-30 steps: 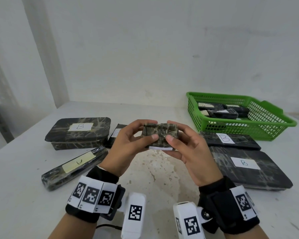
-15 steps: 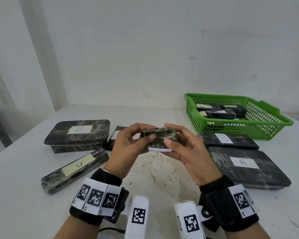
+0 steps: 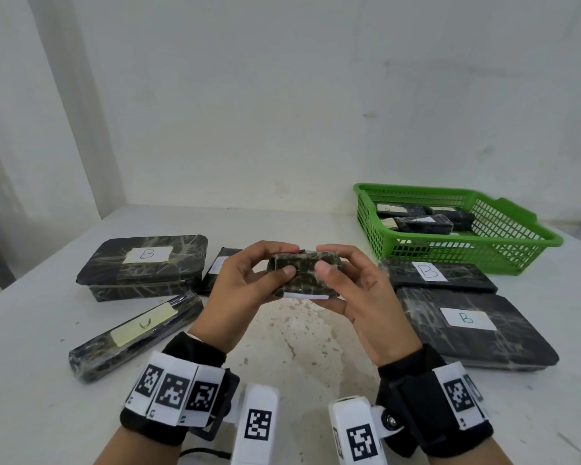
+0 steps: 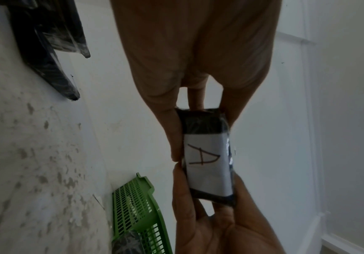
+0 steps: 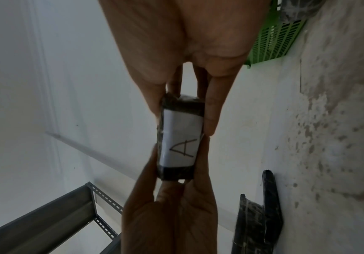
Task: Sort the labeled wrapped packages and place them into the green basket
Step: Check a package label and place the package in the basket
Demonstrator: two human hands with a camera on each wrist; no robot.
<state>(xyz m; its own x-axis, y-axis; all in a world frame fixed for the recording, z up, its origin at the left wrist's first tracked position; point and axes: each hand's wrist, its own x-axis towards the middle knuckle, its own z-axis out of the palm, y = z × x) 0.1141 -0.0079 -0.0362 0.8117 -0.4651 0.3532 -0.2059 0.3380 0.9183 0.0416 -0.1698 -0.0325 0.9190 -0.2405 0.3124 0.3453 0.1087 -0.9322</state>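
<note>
- The small wrapped package (image 3: pixel 304 276), gripped between the left hand (image 3: pixel 249 286) and right hand (image 3: pixel 359 297), has tipped over the last second: its top edge now leans further from the person.
- More of its white label edge shows along the bottom.
- Both thumbs have shifted closer together on the near face.

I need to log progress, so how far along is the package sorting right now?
Done: several wrapped packages lie in the green basket. In hand: the left hand and right hand both grip a small package labeled A. Left: three B packages, a long package and one part-hidden package on the table.
</note>
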